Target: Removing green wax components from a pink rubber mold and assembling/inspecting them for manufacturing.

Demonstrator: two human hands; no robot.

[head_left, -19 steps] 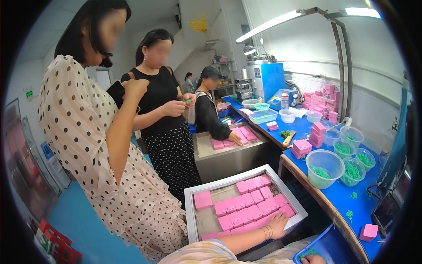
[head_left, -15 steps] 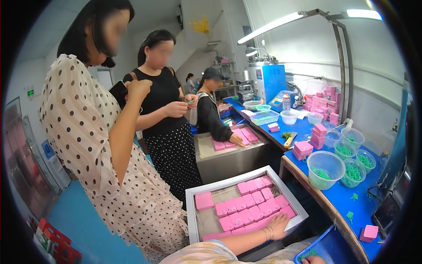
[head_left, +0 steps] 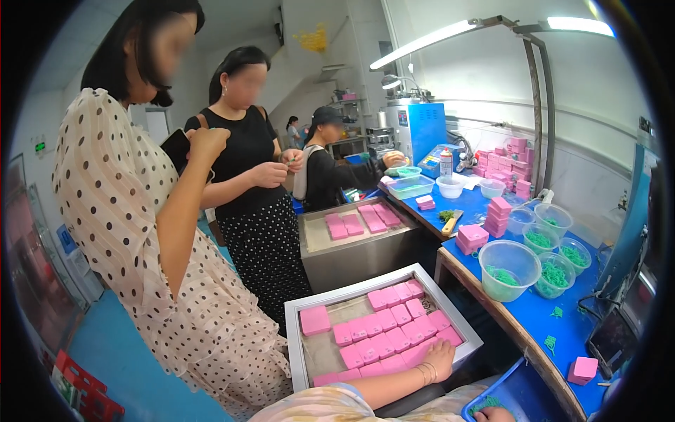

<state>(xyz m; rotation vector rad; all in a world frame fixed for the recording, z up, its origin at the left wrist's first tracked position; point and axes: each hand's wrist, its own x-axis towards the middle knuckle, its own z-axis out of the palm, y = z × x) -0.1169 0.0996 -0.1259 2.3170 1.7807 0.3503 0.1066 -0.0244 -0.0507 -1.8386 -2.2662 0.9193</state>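
My left hand (head_left: 439,360) lies with its fingers stretched over the near right end of the front row of pink blocks (head_left: 383,342). The blocks stand in rows in a metal-framed tray (head_left: 380,278), and a larger square pink block (head_left: 315,320) lies apart in its far left corner. At the lower edge my right hand (head_left: 496,415) is by the rim of a blue bin (head_left: 517,387), beside thin green pieces (head_left: 485,404) inside. Most of that hand is cut off, so its fingers and any hold are hidden.
On the blue bench to the right stand tubs (head_left: 510,271) of green pieces, stacked pink blocks (head_left: 498,216) and a yellow-handled tool (head_left: 451,224). Two people stand at left, one holding a phone (head_left: 176,149). A third person (head_left: 330,169) sits behind a second tray (head_left: 316,260).
The view has shifted slightly, so the scene sits further left. The seated person's hand has gone from the second tray to a tub on the bench. My left hand stays on the blocks.
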